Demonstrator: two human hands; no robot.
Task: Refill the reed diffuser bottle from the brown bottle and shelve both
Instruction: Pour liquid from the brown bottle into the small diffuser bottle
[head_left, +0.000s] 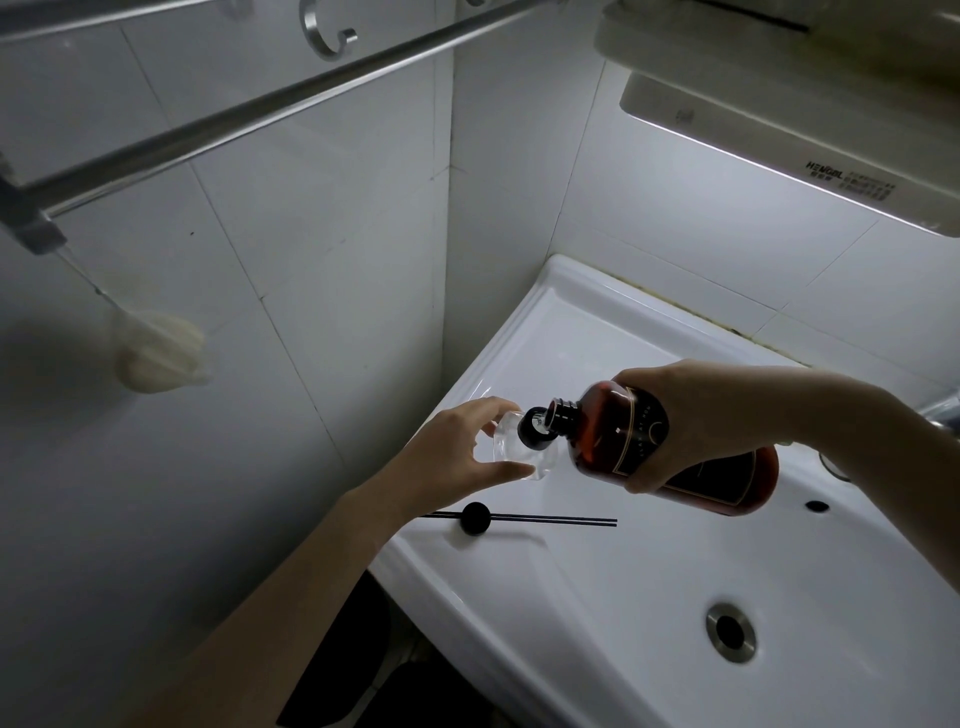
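Over the sink (519, 597): brown bottle (608, 441) tipped onto the diffuser bottle (511, 449).
My right hand (701, 421) is wrapped around the tilted brown bottle, its mouth against the clear diffuser bottle's black neck. My left hand (452, 452) pinches the diffuser bottle over the sink's left ledge. Black reeds (561, 518) lie flat on the ledge nearer me, with a round black cap (475, 518) touching them.

My left grip (457, 447), mid-frame, pinches the diffuser bottle (514, 457) between thumb and fingers; my right grip (701, 415), reaching from the right edge, wraps the brown bottle (608, 431).
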